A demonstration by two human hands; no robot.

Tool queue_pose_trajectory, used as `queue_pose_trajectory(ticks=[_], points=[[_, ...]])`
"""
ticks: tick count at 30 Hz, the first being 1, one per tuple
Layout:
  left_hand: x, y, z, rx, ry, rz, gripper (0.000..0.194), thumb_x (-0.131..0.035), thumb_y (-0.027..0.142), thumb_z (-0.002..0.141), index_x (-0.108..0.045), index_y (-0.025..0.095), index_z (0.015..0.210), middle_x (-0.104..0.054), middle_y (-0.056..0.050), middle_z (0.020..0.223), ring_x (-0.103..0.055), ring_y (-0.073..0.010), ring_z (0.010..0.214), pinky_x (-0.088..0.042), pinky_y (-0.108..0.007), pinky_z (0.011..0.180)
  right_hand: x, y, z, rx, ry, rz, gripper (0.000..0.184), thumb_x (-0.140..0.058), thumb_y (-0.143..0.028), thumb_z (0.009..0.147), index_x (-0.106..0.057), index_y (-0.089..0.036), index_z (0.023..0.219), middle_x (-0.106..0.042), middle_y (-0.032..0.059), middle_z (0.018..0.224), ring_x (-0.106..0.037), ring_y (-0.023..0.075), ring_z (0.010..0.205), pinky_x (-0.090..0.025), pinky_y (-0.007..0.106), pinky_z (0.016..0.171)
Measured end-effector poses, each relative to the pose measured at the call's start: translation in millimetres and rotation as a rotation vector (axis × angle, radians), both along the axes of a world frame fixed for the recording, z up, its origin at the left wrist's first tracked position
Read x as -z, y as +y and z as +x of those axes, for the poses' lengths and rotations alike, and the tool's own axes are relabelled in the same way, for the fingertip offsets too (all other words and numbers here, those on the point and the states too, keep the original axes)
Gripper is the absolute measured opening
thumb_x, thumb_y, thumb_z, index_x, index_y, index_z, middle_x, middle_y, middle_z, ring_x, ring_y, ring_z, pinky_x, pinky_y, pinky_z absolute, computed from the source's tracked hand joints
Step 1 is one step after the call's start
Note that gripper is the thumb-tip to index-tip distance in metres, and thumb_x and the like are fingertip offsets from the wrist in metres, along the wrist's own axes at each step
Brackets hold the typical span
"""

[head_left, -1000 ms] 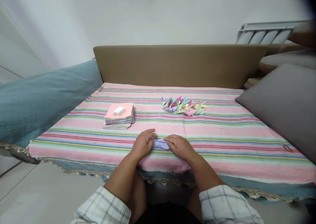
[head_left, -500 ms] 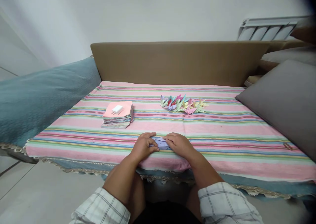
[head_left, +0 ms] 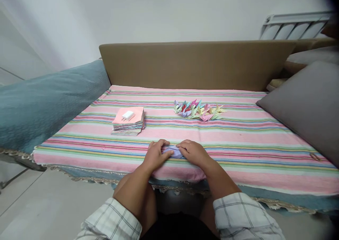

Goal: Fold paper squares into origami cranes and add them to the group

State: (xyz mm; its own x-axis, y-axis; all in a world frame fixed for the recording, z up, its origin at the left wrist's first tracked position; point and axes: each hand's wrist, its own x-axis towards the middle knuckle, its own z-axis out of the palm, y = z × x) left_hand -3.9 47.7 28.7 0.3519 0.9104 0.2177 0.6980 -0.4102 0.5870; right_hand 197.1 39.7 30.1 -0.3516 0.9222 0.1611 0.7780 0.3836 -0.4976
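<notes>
A folded sheet of lavender origami paper (head_left: 177, 153) lies on the striped cloth close to the front edge, between my two hands. My left hand (head_left: 156, 156) grips its left end, with the thumb laid across the top of the paper. At the other end, the fingers of my right hand (head_left: 192, 152) press and pinch the upper right part. Some of the folds are covered by my fingers. Farther back lies a cluster of several folded paper cranes (head_left: 198, 110) in mixed colours.
On the left stands a stack of square coloured paper (head_left: 128, 125) with a white charger plug (head_left: 128, 115) on top. A grey cushion (head_left: 304, 109) leans at the right, near a small brown loop (head_left: 315, 157). The brown sofa back (head_left: 190, 65) rises behind.
My left thumb has moved up onto the lavender paper, and the left fingers have shifted slightly. My right hand keeps its hold. The whole view has shifted a little.
</notes>
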Motion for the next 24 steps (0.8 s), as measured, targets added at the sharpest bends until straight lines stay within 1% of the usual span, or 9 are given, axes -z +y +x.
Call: queue_pose_trajectory(ticks=[2, 5, 7, 9, 13, 19, 24], points=[[1.5, 0.3, 4.5, -0.007, 0.014, 0.017, 0.020, -0.061, 0.029, 0.079, -0.063, 0.024, 0.098, -0.070, -0.002, 0.102, -0.061, -0.0201, 0.095, -0.036, -0.040, 0.094, -1.0, -0.1, 0.1, 0.001, 0.003, -0.006, 0.029, -0.045, -0.024, 0.087, -0.068, -0.025, 0.106, -0.067, 0.0031, 0.105, -0.060, 0.0183, 0.099, -0.044, 0.029, 0.086], [5.9, 3.7, 5.8, -0.003, 0.036, 0.024, 0.013, -0.060, 0.021, 0.078, -0.068, 0.025, 0.087, -0.070, -0.002, 0.102, -0.060, -0.0204, 0.102, -0.033, -0.042, 0.097, -0.9, 0.5, 1.6, 0.019, 0.029, -0.035, 0.029, -0.045, -0.025, 0.087, -0.068, -0.025, 0.103, -0.067, 0.0018, 0.106, -0.059, 0.0182, 0.100, -0.044, 0.029, 0.086], [8.4, 6.3, 3.9, 0.005, 0.047, 0.019, 0.014, -0.059, 0.020, 0.079, -0.070, 0.026, 0.086, -0.070, -0.001, 0.103, -0.060, -0.0199, 0.103, -0.033, -0.042, 0.097, 0.1, 1.2, 2.9, 0.043, 0.062, -0.058, 0.028, -0.046, -0.025, 0.086, -0.069, -0.026, 0.101, -0.068, 0.0006, 0.106, -0.059, 0.0177, 0.100, -0.044, 0.029, 0.087], [9.4, 8.6, 1.3, 0.039, 0.071, 0.025, 0.015, -0.059, 0.020, 0.079, -0.071, 0.027, 0.086, -0.070, -0.001, 0.105, -0.061, -0.0195, 0.102, -0.034, -0.041, 0.097, 1.6, 1.8, 3.7, 0.072, 0.092, -0.077, 0.026, -0.048, -0.024, 0.084, -0.070, -0.027, 0.099, -0.068, -0.0001, 0.105, -0.059, 0.0177, 0.099, -0.044, 0.029, 0.087], [7.1, 11.4, -2.6, 0.127, 0.118, 0.058, 0.017, -0.060, 0.021, 0.079, -0.072, 0.027, 0.090, -0.069, -0.002, 0.108, -0.061, -0.0195, 0.102, -0.038, -0.038, 0.094, 4.2, 2.9, 3.0, 0.129, 0.120, -0.111, 0.026, -0.049, -0.021, 0.081, -0.070, -0.027, 0.094, -0.067, -0.0004, 0.104, -0.060, 0.0180, 0.097, -0.044, 0.029, 0.085], [4.7, 13.8, -11.3, 0.207, 0.168, 0.064, 0.023, -0.054, 0.018, 0.081, -0.071, 0.026, 0.095, -0.063, -0.006, 0.119, -0.057, -0.0218, 0.108, -0.039, -0.040, 0.096, 4.5, 4.1, 1.2, 0.168, 0.113, -0.148, 0.027, -0.049, -0.019, 0.079, -0.071, -0.026, 0.091, -0.066, 0.0005, 0.102, -0.059, 0.0178, 0.093, -0.043, 0.027, 0.080], [0.4, 12.8, -19.0, 0.222, 0.175, 0.034, 0.030, -0.052, 0.008, 0.073, -0.073, 0.022, 0.090, -0.060, -0.007, 0.123, -0.054, -0.0228, 0.113, -0.041, -0.038, 0.097, 3.4, 4.2, 0.8, 0.163, 0.111, -0.169, 0.026, -0.048, -0.019, 0.079, -0.071, -0.024, 0.091, -0.065, 0.0021, 0.101, -0.058, 0.0174, 0.094, -0.041, 0.026, 0.081]])
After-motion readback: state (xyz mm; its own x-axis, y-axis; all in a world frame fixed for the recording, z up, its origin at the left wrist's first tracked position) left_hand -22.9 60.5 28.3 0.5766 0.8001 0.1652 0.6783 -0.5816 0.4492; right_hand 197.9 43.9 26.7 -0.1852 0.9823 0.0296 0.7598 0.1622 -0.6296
